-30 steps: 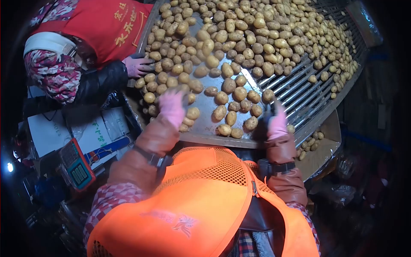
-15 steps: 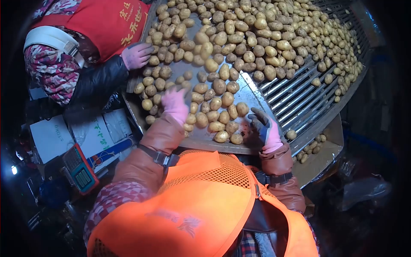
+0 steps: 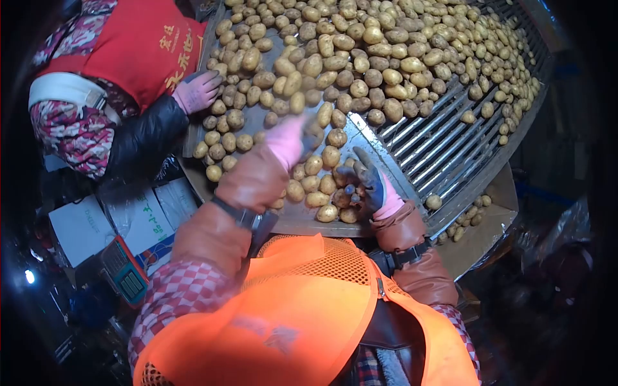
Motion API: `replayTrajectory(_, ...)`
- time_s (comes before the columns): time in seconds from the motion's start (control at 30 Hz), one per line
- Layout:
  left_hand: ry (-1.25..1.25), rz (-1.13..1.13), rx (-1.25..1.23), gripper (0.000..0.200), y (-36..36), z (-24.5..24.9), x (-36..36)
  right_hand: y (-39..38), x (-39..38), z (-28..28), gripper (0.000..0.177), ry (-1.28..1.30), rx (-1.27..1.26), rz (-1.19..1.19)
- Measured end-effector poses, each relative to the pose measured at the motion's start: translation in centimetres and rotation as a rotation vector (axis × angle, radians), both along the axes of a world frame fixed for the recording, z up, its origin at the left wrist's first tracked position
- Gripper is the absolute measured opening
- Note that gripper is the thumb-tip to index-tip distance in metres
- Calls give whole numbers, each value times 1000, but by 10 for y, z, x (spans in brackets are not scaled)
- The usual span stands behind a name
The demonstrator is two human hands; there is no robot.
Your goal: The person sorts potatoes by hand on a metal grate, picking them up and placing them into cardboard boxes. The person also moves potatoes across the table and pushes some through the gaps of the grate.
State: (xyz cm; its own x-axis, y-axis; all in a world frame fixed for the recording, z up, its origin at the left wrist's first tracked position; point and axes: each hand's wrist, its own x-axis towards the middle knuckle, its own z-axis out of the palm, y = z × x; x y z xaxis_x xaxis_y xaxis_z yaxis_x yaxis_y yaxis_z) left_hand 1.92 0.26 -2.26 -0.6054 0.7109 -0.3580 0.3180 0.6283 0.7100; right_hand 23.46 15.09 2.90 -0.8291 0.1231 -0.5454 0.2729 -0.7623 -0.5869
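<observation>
Many yellow-brown potatoes [image 3: 313, 165] lie on a metal sorting surface [image 3: 308, 222] before me. My left hand [image 3: 291, 136], in a pink glove with dark fingers, is over the middle of them; motion smears its fingers, so any hold is hidden. On the right side of the same potatoes is my right hand [image 3: 368, 183], gloved in pink and dark grey. Its fingers are spread and bent, touching potatoes near the front edge.
A larger heap of potatoes [image 3: 412, 51] covers the slatted metal rack [image 3: 444, 138] at the back right. Below its edge, a cardboard box [image 3: 489, 235] holds more potatoes. At left, another person's gloved hand [image 3: 198, 92] rests by the potatoes. A scale [image 3: 125, 273] stands lower left.
My left hand has moved right and slightly up, across the potatoes. My right hand has shifted left from the bare metal onto the nearest potatoes. The whole view has shifted slightly.
</observation>
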Motion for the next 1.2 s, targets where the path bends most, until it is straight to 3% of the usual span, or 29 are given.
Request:
replayTrajectory(0.03, -412, 56, 223, 40, 0, -9, 11, -4, -4, 4, 64, -5, -7, -9)
replayTrajectory(0.07, 144, -293, -97, 38, 26, 106, 33, -4, -10, 11, 63, 56, 85, -42)
replayTrajectory(0.1, 224, -322, -110, 39, 36, 91, 28, -3, -14, 15, 65, 117, 179, -73)
replayTrajectory(0.13, 307, -252, -105, 41, 55, 88, 19, 3, -12, 1, 58, 75, 15, -83)
replayTrajectory(0.17, 391, -181, -96, 42, 74, 85, 7, 6, -10, -12, 58, 74, 19, -85)
replayTrajectory(0.23, 478, -235, -198, 41, 99, 71, -15, 11, -9, -19, 50, 36, -129, -104)
replayTrajectory(0.3, 444, -259, -285, 38, 111, 68, -12, 12, -2, -11, 45, 9, -123, -118)
replayTrajectory(0.37, 383, -205, -403, 35, 110, 71, -7, 5, 7, -14, 42, 441, 581, -186)
replayTrajectory(0.4, 354, -155, -381, 34, 105, 63, -9, 3, 7, 6, 45, 132, 217, -219)
replayTrajectory(0.43, 348, -156, -380, 34, 100, 55, -12, 11, 12, -6, 45, 126, 218, -218)
replayTrajectory(0.5, 281, -127, -296, 35, 83, 62, -9, 22, 18, -28, 50, 157, -424, -202)
replayTrajectory(0.53, 183, 24, -232, 36, 74, 67, -2, 20, 21, -38, 50, 163, -432, -206)
replayTrajectory(0.57, 192, 16, -236, 36, 64, 76, 11, 17, 12, -23, 52, 155, -465, -274)
replayTrajectory(0.63, -13, -188, 45, 31, 44, 85, 34, 11, 10, -18, 54, 143, -504, -356)
replayTrajectory(0.67, -15, -194, 41, 31, 42, 77, 31, 11, 9, -21, 53, 197, -677, -334)
replayTrajectory(0.7, -125, -67, 182, 28, 42, 62, 23, 10, 7, -23, 53, 255, -850, -310)
replayTrajectory(0.73, -237, 55, 321, 26, 43, 53, 10, 5, 1, -12, 49, 160, -738, -346)
replayTrajectory(0.77, 221, 25, 119, 26, 52, 69, -16, 2, 0, -14, 49, 162, -736, -369)
replayTrajectory(0.8, 324, 92, 87, 33, 55, 72, -38, 3, 4, -16, 49, 161, -679, -340)
replayTrajectory(0.83, 729, 162, -32, 39, 64, 49, -65, 5, 11, -19, 49, 157, -622, -315)
replayTrajectory(0.87, 834, 140, 11, 46, 67, 33, -71, 14, 14, -13, 48, 138, -727, -299)
replayTrajectory(0.97, 754, -76, -112, 48, 76, 32, -6, 15, 20, -8, 43, -78, -505, -470)
replayTrajectory(1.0, 529, -133, -34, 46, 62, 29, -9, 19, 26, -15, 43, -68, -505, -481)
replayTrajectory(1.03, 266, -27, 223, 41, 44, 9, -13, 25, 36, -28, 41, 35, -509, -459)
replayTrajectory(1.1, -855, 682, 700, 39, 11, -15, -36, 28, 51, -33, 32, 97, -536, -493)
replayTrajectory(1.17, -279, 521, 383, 37, -34, -26, -59, 30, 64, -27, 29, -9, -452, -494)
replayTrajectory(1.2, -262, 489, 121, 34, -52, -12, -65, 30, 66, -23, 28, -92, -465, -493)
